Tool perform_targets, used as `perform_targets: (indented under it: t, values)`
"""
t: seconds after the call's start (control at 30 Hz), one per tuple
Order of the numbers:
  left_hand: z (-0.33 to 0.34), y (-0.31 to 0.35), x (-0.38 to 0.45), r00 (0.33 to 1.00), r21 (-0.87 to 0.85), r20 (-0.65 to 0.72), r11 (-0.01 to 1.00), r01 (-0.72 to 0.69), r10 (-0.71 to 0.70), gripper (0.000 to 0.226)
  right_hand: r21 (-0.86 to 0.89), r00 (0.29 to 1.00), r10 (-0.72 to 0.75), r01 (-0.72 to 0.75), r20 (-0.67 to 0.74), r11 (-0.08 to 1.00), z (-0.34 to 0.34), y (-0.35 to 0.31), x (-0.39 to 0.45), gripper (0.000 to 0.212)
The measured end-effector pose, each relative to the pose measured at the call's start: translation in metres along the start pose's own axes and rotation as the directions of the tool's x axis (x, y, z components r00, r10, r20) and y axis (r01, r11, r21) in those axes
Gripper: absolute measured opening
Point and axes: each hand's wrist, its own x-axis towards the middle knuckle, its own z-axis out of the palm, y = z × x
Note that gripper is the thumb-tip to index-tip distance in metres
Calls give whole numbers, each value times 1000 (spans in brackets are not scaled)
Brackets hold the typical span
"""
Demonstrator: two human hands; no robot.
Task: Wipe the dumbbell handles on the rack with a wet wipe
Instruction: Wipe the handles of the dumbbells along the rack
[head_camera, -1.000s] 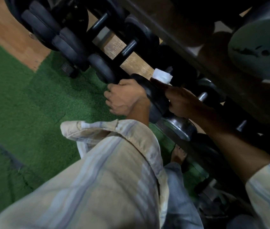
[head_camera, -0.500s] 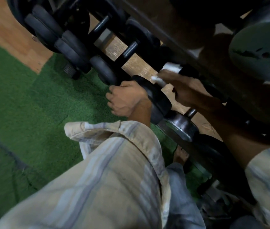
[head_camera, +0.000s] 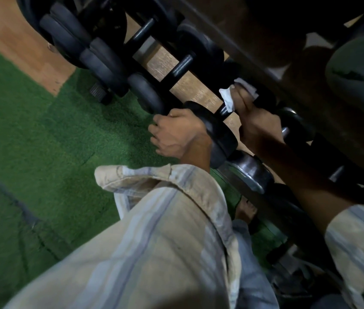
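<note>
- Step in hand: wiping one handle on the lower rack, about mid-row.
- Right hand: closed around that handle with the wipe wrapped under my fingers; white folds stick out above and left of the knuckles.
- Left hand: curled against the dark head of the same dumbbell, bracing it. How firm the hold is I cannot tell; the fingers are partly hidden.
- Hands near each other but apart, the head between them.
- Only a short bare stretch of handle shows between wipe and head.
- Two more handles up the row to the left lie open and untouched by either hand.
- Judgement: next move calls for sliding or twisting the wipe along the full bar, then reaching to a neighbouring handle.
- Risk: dumbbell may roll if the brace slackens.
</note>
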Motion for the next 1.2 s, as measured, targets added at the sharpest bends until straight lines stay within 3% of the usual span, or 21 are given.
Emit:
perform_targets:
  t: [0.13, 0.2, 0.27, 0.37, 0.43, 0.5, 0.6, 0.67, 0.73, 0.8, 0.83, 0.9, 0.97, 1.03, 1.1, 1.13, 1.17, 1.2]
  values:
    - [6, -3, -1, 998, -20, -53, 1000, -21, 20, 37, 131, 998, 54, -59, 40, 990, 8, -1, -14, 106]
    - [4, -1, -2, 998, -36, -58, 999, -27, 25, 36, 324, 998, 43, -56, 47, 944, 11, -4, -13, 108]
    - [6, -2, -2, 997, -33, -63, 999, -36, 34, 35, 553, 992, 124, -116, 22, 825, 9, -10, -14, 102]
    - [7, -3, -2, 996, -35, -77, 998, -43, 41, 36, 804, 904, 417, -316, 94, 504, 9, -24, -15, 78]
    - [8, -3, -2, 997, -36, -72, 998, -43, 40, 36, 926, 813, 513, -367, 273, 88, 4, -37, -3, 59]
    - [9, -3, -2, 997, -31, -69, 998, -47, 45, 36, 904, 745, 513, -337, 427, -264, -5, -43, 12, 50]
    - [10, -4, -1, 998, -3, -45, 999, -42, 42, 38, 778, 661, 457, -333, 596, -533, -18, -37, 28, 26]
    - [11, -4, 0, 998, 12, -38, 999, -41, 41, 38, 679, 617, 390, -341, 683, -650, -21, -32, 32, 6]
    - [11, -5, 0, 998, 16, -52, 999, -43, 44, 38, 656, 594, 376, -370, 711, -658, -10, -25, 32, 18]
    - [12, -4, 0, 997, 20, -58, 999, -45, 46, 40, 667, 592, 382, -389, 710, -635, 0, -19, 33, 56]
    - [12, -4, 0, 997, 22, -59, 999, -46, 47, 41, 649, 604, 351, -388, 716, -654, 5, -18, 35, 64]
    - [13, -4, 1, 997, 28, -57, 999, -47, 48, 43, 612, 640, 256, -426, 724, -667, 11, -20, 39, 64]
    - [14, -5, 2, 997, 37, -62, 998, -49, 51, 42, 582, 646, 145, -538, 749, -609, -3, -33, 39, 50]
    - [14, -5, 3, 997, 44, -64, 998, -50, 53, 40, 607, 597, 179, -664, 782, -437, -10, -42, 35, 6]
    - [13, -4, 2, 997, 42, -53, 997, -58, 60, 39, 616, 530, 344, -757, 775, -221, -10, -40, 23, 23]
    - [12, -4, 1, 997, 38, -39, 997, -61, 62, 38, 639, 532, 426, -752, 732, -159, -13, -37, 16, 17]
    - [11, -4, 1, 998, 34, -24, 998, -59, 60, 38, 685, 570, 499, -726, 653, -66, -18, -34, 7, 14]
    - [10, -5, 1, 998, 34, -11, 998, -59, 59, 37, 748, 652, 551, -660, 520, 75, -21, -31, -2, 22]
